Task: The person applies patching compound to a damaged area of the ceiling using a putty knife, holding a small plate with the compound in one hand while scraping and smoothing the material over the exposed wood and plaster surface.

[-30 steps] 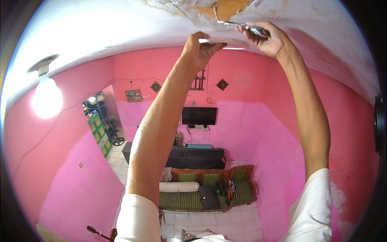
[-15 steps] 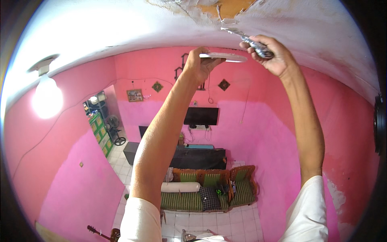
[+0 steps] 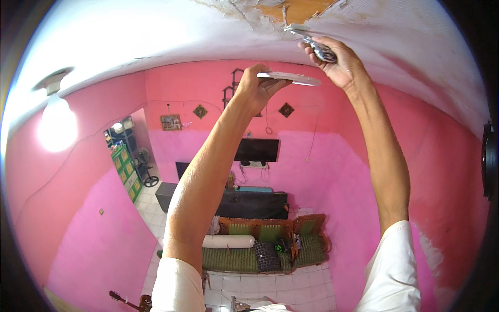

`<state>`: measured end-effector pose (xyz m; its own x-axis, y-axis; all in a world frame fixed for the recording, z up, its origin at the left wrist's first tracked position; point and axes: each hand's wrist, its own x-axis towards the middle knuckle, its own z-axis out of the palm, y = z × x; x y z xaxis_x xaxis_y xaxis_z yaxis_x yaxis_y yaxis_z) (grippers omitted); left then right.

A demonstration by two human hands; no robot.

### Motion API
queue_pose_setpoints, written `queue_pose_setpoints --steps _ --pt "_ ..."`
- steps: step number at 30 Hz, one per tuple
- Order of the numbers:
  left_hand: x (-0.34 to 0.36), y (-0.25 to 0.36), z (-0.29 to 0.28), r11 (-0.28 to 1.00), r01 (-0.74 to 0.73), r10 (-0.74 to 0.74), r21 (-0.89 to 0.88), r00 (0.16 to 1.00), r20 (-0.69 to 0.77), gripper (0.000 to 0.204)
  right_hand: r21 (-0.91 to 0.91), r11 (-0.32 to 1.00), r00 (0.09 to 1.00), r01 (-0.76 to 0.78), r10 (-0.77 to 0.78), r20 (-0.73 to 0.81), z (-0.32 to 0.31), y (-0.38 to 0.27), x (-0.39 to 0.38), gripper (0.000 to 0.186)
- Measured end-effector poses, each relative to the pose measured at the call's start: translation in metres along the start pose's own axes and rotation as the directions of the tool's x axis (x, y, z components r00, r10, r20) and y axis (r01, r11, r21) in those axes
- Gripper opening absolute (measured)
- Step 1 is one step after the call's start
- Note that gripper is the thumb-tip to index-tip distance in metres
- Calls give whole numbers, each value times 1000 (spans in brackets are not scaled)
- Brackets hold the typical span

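Both my arms are raised. My left hand (image 3: 258, 86) grips a flat white board or plate (image 3: 304, 80) by its left end, held level below the ceiling; some pale material lies on it. My right hand (image 3: 340, 67), up and to the right, is closed round a putty knife (image 3: 322, 50) with a mottled dark and silver handle. Its blade reaches up to rough white filler on the damaged ceiling (image 3: 260, 20), just below an orange patch (image 3: 301, 8); I cannot tell exactly whether it touches.
A lit bulb (image 3: 57, 125) hangs left. Below are green wooden sofas (image 3: 228, 260), a long black object (image 3: 262, 205), a wall television (image 3: 255, 150), a guitar (image 3: 145, 303) and a doorway (image 3: 140, 125) with a fan beyond. Pink walls (image 3: 83, 223) surround these.
My left hand and the board have come down from near the ceiling. My right hand dropped with the knife, then rose again slightly, bringing the blade back up near the filler.
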<state>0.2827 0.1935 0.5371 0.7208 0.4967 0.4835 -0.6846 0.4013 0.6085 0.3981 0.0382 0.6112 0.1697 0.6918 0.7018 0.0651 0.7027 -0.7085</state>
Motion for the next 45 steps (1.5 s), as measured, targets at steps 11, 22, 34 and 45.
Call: queue_pose_setpoints --steps 11,22,34,45 --pt "-24 -2 20 1000 -26 25 14 997 69 57 -21 997 997 -74 73 -25 16 -35 -77 24" --pt "-21 -7 17 998 -45 44 39 998 35 53 -19 990 987 -139 137 -83 -5 -8 -51 23" --pt "-29 6 44 998 -44 49 -36 988 146 54 248 963 975 -105 51 217 8 -67 -48 28" --pt "-67 15 55 999 20 -16 -38 995 96 53 -45 998 993 -50 54 107 26 -80 -118 32"
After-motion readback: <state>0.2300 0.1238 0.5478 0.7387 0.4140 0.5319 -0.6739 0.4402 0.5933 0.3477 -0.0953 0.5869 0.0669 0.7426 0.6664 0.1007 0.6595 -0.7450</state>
